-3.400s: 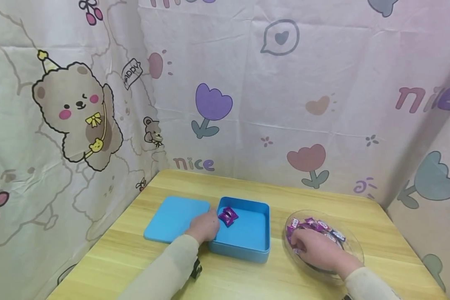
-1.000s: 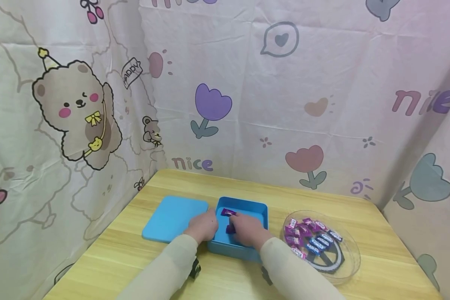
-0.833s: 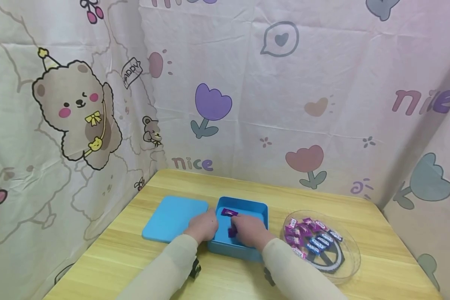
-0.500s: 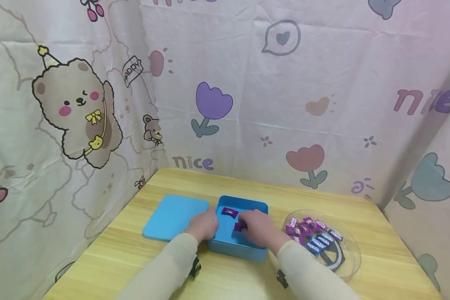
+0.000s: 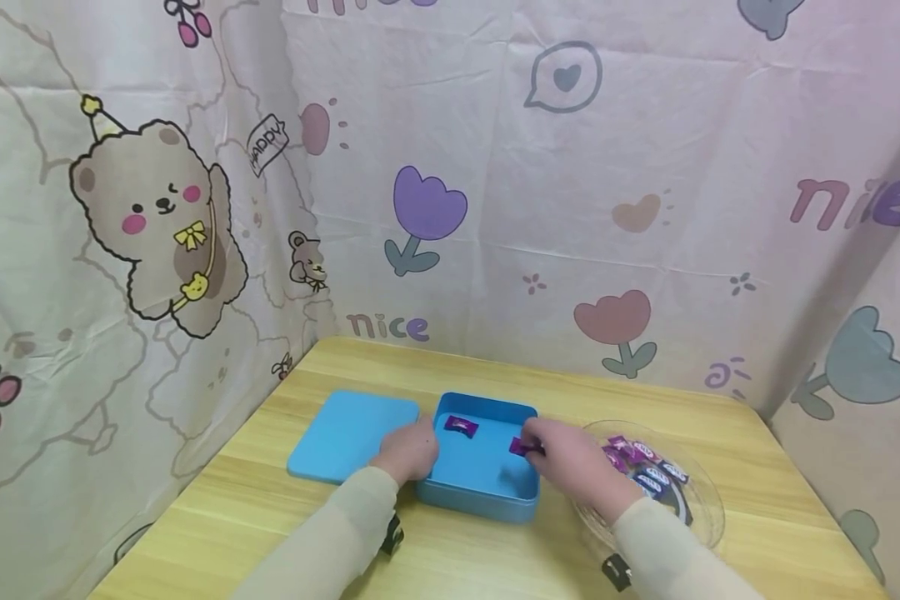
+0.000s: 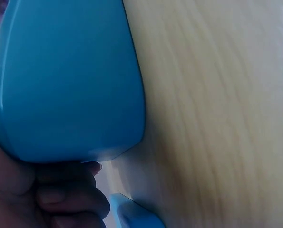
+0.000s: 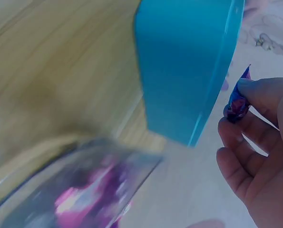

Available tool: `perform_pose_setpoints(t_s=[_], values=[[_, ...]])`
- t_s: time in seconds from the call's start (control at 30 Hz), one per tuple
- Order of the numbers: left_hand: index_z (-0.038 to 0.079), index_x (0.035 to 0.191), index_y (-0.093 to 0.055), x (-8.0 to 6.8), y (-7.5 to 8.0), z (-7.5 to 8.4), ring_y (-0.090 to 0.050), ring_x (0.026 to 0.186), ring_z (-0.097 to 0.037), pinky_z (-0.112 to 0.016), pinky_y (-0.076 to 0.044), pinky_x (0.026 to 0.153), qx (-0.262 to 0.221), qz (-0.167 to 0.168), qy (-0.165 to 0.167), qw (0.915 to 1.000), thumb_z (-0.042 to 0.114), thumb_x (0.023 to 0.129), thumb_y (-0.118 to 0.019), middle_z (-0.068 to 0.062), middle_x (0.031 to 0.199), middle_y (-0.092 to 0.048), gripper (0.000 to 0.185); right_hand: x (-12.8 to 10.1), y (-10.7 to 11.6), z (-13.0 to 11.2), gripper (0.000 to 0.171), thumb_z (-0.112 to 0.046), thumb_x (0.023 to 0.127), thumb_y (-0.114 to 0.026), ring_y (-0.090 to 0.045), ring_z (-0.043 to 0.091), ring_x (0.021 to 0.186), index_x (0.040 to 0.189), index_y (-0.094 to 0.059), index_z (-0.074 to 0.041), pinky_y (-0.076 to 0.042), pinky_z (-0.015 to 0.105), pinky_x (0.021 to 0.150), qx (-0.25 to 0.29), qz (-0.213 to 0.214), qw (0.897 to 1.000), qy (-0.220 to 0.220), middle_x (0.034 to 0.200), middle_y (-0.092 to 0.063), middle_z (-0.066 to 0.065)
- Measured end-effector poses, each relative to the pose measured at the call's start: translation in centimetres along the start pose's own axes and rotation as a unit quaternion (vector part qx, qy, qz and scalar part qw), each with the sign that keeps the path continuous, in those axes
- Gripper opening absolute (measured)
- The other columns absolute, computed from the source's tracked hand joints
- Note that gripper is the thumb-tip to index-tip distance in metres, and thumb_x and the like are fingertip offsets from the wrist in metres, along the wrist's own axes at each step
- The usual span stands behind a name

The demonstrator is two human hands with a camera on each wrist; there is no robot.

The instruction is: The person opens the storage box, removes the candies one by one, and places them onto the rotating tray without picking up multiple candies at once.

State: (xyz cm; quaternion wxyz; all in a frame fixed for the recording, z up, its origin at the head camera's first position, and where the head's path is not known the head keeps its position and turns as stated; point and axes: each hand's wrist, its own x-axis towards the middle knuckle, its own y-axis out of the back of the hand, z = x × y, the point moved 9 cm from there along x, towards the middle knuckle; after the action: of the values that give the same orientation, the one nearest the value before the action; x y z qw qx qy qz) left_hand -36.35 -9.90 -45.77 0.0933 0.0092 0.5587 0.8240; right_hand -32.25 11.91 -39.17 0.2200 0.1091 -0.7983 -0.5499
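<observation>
**Purple candy pinched over the blue box**

Here's the right hand point(image 5: 581, 467), hovering over the right side of the blue box point(image 5: 480, 492), and its fingers point(image 7: 255, 90) are pinching a purple wrapped candy point(image 7: 237, 102) by the tip. In the head view that candy point(image 5: 521, 447) sits above the box's right inner edge, clear of the floor of the box as far as can be told. The wrist camera confirms it: thumb and forefinger nipped on the wrapper, the other fingers loosely spread below.

Inside the box, up toward its far left corner, a second purple candy point(image 5: 461, 426) lies flat on the blue floor, well apart from the held one.

Over on the box's left wall, the left hand point(image 5: 408, 452) rests against the rim. Its fingers point(image 6: 70, 190) are curled, wedged between the box and the blue lid point(image 5: 351, 433), but whether they truly grip the wall or just lean on it can't be told.

The lid lies flat on the tabletop point(image 5: 285, 517), just left of the box and almost touching it. To the right of the box, close by, stands a clear round dish point(image 5: 701, 508) with a heap of purple and blue wrapped candies point(image 5: 645, 467) in it; the right forearm crosses over the dish's near side. Behind the box, a printed curtain point(image 5: 495, 208) with bears and tulips.
</observation>
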Motion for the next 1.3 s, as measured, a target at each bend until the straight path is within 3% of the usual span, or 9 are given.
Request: perform_pose_setpoints(t_s=[0.13,0.27,0.43,0.77,1.0,1.3], values=[[-0.007,0.143,-0.046,0.1,-0.2,-0.2,-0.057,0.093,-0.029,-0.047,-0.054,0.083,-0.007,-0.003,0.009,0.9999,0.016,0.104,-0.050,-0.018,0.134,-0.059,0.046,-1.7,0.7,2.4,0.022,-0.014,0.086,-0.080,-0.059,0.005,0.080,0.093,-0.064,-0.027,-0.053,0.032,0.075,-0.013,0.004,1.000,-0.027,0.086,-0.062,-0.018],[-0.006,0.146,-0.043,0.1,-0.2,-0.4,-0.058,0.101,-0.030,-0.054,-0.050,0.096,-0.011,-0.004,0.016,0.9998,0.018,0.105,-0.048,-0.019,0.141,-0.056,0.049,-3.5,1.1,4.9,0.024,-0.014,0.083,-0.080,-0.061,0.007,0.083,0.094,-0.064,-0.027,-0.054,0.038,0.079,-0.009,-0.011,0.998,-0.065,0.086,-0.062,-0.017],[-0.007,0.146,-0.043,0.1,-0.1,-0.2,-0.059,0.103,-0.030,-0.056,-0.047,0.099,-0.017,-0.002,0.014,0.9998,0.018,0.105,-0.047,-0.020,0.143,-0.054,0.048,-5.9,1.5,7.5,0.029,-0.014,0.079,-0.080,-0.060,0.009,0.085,0.101,-0.065,-0.024,-0.054,0.042,0.080,-0.016,-0.032,0.995,-0.092,0.089,-0.062,-0.014],[-0.007,0.144,-0.045,0.1,-0.2,-0.3,-0.058,0.097,-0.030,-0.054,-0.050,0.095,-0.016,-0.003,0.015,0.9998,0.018,0.104,-0.048,-0.019,0.138,-0.058,0.047,-9.6,1.9,10.9,0.037,-0.004,0.071,-0.078,-0.047,0.013,0.069,0.102,-0.063,-0.016,-0.044,0.032,0.062,0.008,-0.077,0.991,-0.108,0.079,-0.051,-0.006],[-0.006,0.145,-0.044,0.2,-0.2,-0.4,-0.057,0.096,-0.029,-0.048,-0.053,0.086,-0.011,-0.004,0.018,0.9998,0.017,0.104,-0.048,-0.017,0.137,-0.058,0.048,-10.7,1.4,11.5,0.036,-0.005,0.071,-0.077,-0.046,0.012,0.066,0.101,-0.062,-0.019,-0.041,0.028,0.059,0.017,-0.113,0.988,-0.105,0.078,-0.050,-0.006],[-0.007,0.142,-0.046,0.2,-0.3,-0.3,-0.057,0.093,-0.030,-0.047,-0.053,0.082,-0.015,-0.002,0.018,0.9997,0.017,0.103,-0.048,-0.017,0.130,-0.060,0.045,-10.6,1.1,11.1,0.033,-0.010,0.077,-0.079,-0.045,0.010,0.064,0.106,-0.064,-0.017,-0.040,0.027,0.057,0.028,-0.112,0.989,-0.090,0.076,-0.050,-0.006]])
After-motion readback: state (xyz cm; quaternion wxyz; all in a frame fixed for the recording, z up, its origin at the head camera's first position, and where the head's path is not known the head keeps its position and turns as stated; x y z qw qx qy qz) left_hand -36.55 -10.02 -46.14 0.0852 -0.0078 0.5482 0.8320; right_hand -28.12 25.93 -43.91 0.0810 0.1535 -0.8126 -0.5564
